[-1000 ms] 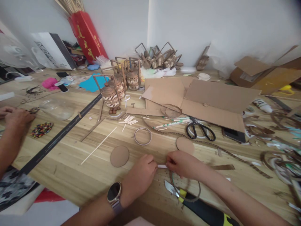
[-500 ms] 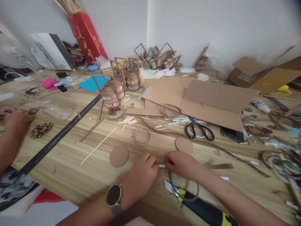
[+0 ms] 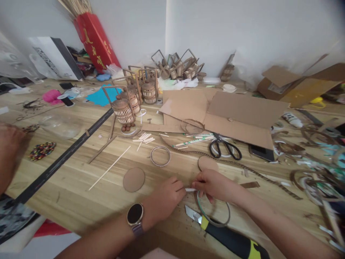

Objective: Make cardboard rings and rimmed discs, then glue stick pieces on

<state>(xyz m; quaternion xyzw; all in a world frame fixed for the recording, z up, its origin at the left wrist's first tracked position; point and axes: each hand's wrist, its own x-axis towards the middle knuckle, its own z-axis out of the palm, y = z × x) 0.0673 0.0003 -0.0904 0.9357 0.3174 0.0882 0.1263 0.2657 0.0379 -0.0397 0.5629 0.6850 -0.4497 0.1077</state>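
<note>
A short white strip (image 3: pixel 190 189) spans the gap between my two hands. My left hand (image 3: pixel 170 196), with a watch on its wrist, is closed on the strip's left end. At the right end, my right hand (image 3: pixel 212 184) pinches it between thumb and finger, its lower fingers hanging looser. Just under my right hand is a thin ring (image 3: pixel 229 216), partly hidden by the fingers and lying over a utility knife (image 3: pixel 229 237) with its blade out. Behind my right hand lies a cardboard disc (image 3: pixel 207 163), and another disc (image 3: pixel 134 179) is left of my left hand.
A second ring (image 3: pixel 160 156), black scissors (image 3: pixel 226 148), small sticks (image 3: pixel 145 138) and a long braided strip (image 3: pixel 264 174) lie beyond my hands. Small woven baskets (image 3: pixel 123 110) stand farther back beside flattened cardboard (image 3: pixel 242 108). At left, a co-worker's hand (image 3: pixel 12 147) is near beads (image 3: pixel 42 150).
My hands have shifted slightly right in view, still at the strip. My right hand's lower fingers have loosened and dropped. The co-worker's hand has moved left; the whole view has shifted a little.
</note>
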